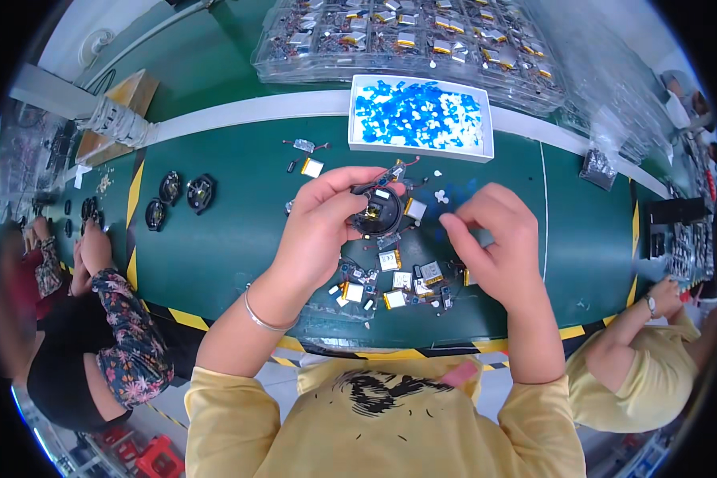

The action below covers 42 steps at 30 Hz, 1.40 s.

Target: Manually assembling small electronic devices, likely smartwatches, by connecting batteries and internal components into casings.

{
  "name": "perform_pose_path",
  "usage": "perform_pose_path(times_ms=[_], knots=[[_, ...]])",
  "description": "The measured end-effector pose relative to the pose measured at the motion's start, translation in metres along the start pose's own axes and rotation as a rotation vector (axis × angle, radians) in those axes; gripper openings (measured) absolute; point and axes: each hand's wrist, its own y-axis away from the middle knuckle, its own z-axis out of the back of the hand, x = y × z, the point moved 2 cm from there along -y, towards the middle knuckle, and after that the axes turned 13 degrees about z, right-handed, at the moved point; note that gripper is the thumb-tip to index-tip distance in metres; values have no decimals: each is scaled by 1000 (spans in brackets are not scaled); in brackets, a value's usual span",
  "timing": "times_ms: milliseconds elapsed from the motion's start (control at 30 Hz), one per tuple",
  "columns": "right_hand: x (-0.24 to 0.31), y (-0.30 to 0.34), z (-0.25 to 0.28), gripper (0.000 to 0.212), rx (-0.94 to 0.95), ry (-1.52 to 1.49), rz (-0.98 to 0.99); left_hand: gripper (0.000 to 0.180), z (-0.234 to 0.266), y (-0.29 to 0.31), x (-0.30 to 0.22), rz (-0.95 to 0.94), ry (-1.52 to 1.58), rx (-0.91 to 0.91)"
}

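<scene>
My left hand (323, 213) is closed on a round black plastic housing (389, 217), its open side up, with small electronic parts and wires inside. The thumb rests on the inner parts. To its right, my right hand (498, 243) hovers with fingers curled and thumb and forefinger close together; a faint blue smear is by the fingertips, and what they hold, if anything, I cannot make out. A small white lobed piece (441, 196) lies between the hands. Below the housing are several flat silver battery cells (389, 260) with yellow edges, wires and small boards.
A white box (487, 143) of blue and white pieces stands beyond my hands. Behind it are stacked clear trays (327, 72) with batteries. Several black housings (201, 193) lie at left. People work on both sides; one's hand (95, 247) is at left, another's (666, 299) at right.
</scene>
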Motion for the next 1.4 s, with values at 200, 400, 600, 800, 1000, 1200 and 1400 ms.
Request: perform_pose_path(times_ms=[200, 400, 600, 800, 1000, 1200, 1400], knots=[[11, -8, -17, 40, -210, -271, -85, 43, -4, 2, 3, -36, -118, 130], [-11, 0, 0, 17, -113, -401, -65, 43, -6, 10, 1, 141, -220, 190], [-95, 69, 111, 8, -32, -61, -478, 18, 9, 4, -16, -363, -926, -213], [-148, 115, 139, 29, -242, 596, -853, 21, -10, 9, 5, -534, -1437, -183], [-79, 32, 67, 24, -440, 244, -415, 11, -12, 11, 11, -586, -1492, -238], [35, -10, -7, 29, -72, -19, 200, 6, -2, 5, 3, -44, -424, 82], [24, 1, -21, 21, -167, -5, 188, 8, -9, 5, 7, 124, -121, 211]])
